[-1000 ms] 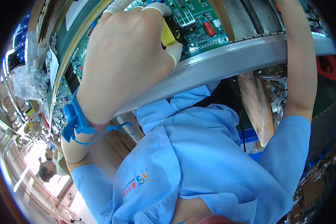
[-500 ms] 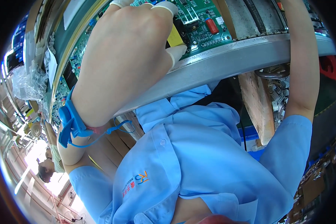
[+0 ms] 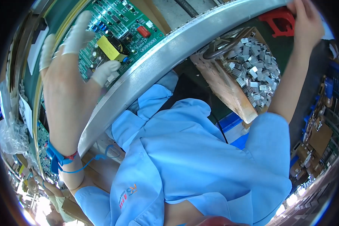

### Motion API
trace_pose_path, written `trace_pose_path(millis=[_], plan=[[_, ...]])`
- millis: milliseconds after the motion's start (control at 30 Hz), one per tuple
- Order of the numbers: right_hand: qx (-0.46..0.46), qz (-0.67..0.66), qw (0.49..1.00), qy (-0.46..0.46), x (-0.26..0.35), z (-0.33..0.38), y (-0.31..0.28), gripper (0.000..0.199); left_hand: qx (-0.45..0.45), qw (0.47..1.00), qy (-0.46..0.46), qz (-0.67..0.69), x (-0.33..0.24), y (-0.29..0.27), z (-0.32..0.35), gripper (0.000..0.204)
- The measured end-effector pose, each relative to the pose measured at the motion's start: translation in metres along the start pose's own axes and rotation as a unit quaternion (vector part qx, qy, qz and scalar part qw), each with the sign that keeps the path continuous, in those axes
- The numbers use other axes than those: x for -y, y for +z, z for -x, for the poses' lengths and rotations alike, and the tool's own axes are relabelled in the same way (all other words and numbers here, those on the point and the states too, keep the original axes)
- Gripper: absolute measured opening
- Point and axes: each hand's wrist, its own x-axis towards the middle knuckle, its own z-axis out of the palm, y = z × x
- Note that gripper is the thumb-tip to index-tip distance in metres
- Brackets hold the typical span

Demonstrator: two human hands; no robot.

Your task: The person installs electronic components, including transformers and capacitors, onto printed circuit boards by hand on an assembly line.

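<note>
My left hand (image 3: 69,71) wears white finger cots and hovers over the left part of a green circuit board (image 3: 148,45), fingers spread apart. Its thumb is beside a yellow transformer (image 3: 111,49) on the board; a small greyish piece (image 3: 112,77) shows by the thumb tip, too unclear to name. A blue wrist strap (image 3: 56,156) with a coiled cord circles the left wrist. Far to the right, my right hand (image 3: 308,26) reaches past the end of the metal rail, near a red plastic stool (image 3: 280,22). Motion smears its fingers, and any held thing cannot be made out.
A curved grey metal rail (image 3: 147,64) runs between my body and the board. Below it on the right stands an open carton (image 3: 226,84) full of small silvery metal parts (image 3: 254,71). Blue bins (image 3: 233,122) sit lower. Clear plastic bags (image 3: 13,137) lie at far left.
My left hand has drawn back leftward off the yellow transformer and its fingers have spread. My right hand has come into sight at the upper right. The view has swung, showing more of the carton.
</note>
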Motion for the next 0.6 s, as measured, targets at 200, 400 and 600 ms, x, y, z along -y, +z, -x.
trace_pose_path(millis=[200,400,600], plan=[[0.174,0.318,0.911,0.198,-0.034,0.141,-0.056,0.021,-0.091,0.99,-0.009,0.103,0.019,-0.012,0.016,0.067],[0.368,0.431,0.757,0.326,-0.035,0.175,0.022,0.054,-0.156,0.966,-0.131,0.157,0.036,-0.043,0.102,0.068],[0.461,0.297,0.774,0.316,-0.088,0.194,0.014,0.058,-0.246,0.932,-0.266,0.01,0.027,-0.058,0.224,0.058]])
